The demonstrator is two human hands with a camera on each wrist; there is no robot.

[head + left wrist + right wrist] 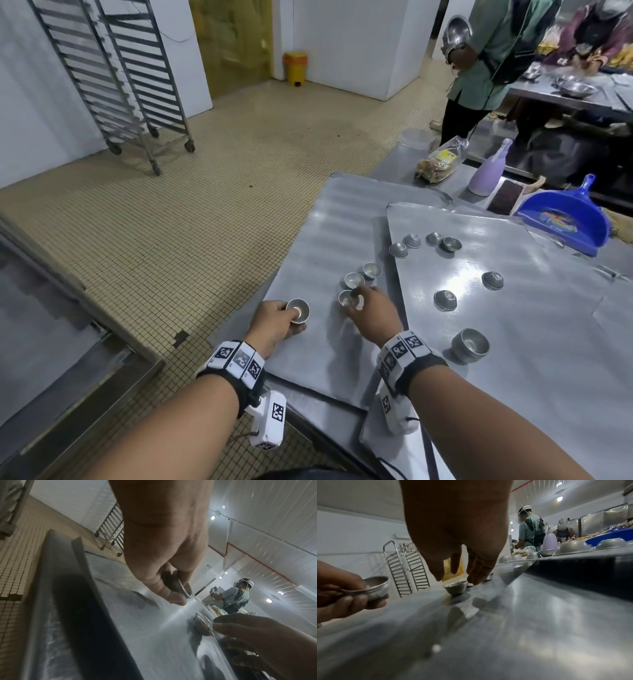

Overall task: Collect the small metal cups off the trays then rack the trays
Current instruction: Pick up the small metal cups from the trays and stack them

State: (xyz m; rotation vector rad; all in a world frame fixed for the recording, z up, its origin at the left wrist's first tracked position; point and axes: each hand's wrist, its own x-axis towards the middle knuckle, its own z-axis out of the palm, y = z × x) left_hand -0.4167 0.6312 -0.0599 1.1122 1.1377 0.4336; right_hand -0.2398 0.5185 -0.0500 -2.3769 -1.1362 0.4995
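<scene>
Two flat metal trays lie on a steel table, a left tray and a right tray overlapping its edge. My left hand grips a short nested stack of small metal cups just above the left tray's near corner; the stack also shows in the right wrist view. My right hand reaches down over an upright cup, its straight fingers straddling the cup and touching the rim. Two more upright cups stand just beyond.
The right tray carries several upturned cups and an upright stack. A blue dustpan, lilac bottle and food bag sit at the table's far end. A wheeled tray rack stands across the tiled floor. Two people work back right.
</scene>
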